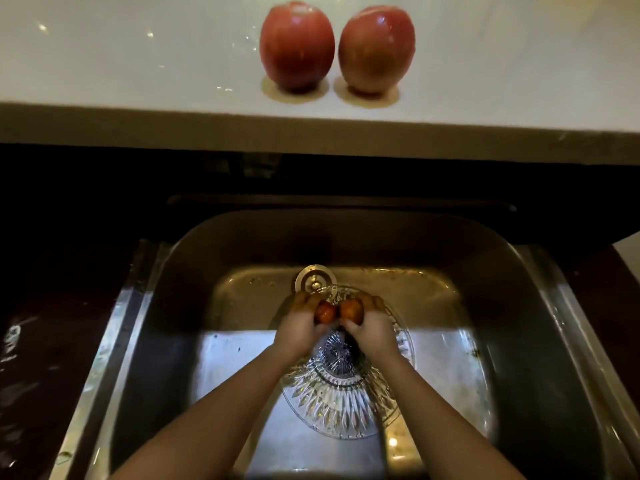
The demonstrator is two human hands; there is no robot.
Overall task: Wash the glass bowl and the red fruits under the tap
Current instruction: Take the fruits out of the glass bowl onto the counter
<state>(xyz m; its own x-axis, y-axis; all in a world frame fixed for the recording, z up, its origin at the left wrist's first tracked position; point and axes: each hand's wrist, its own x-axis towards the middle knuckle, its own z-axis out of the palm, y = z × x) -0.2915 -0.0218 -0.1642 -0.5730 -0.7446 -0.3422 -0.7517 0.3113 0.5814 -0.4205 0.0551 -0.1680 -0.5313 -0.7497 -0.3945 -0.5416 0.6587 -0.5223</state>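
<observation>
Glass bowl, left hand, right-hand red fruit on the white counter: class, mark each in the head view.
glass bowl [341, 403], head view, cut-pattern wall near the front rim.
left hand [298, 329], head view, back of the hand.
right red fruit [376, 50], head view, middle of its skin.

Red fruits [351, 310]; clear cut-pattern bowl [341, 400]; white counter [138, 64].

Two big red fruits stand at twelve o'clock: left big fruit [297, 46], right big fruit [376, 50]. Two small ones sit mid-frame: left small fruit [325, 312], right small fruit [351, 310]. One glass bowl [341, 403] lies toward six o'clock. One sink [180, 306], one drain [315, 279].
</observation>
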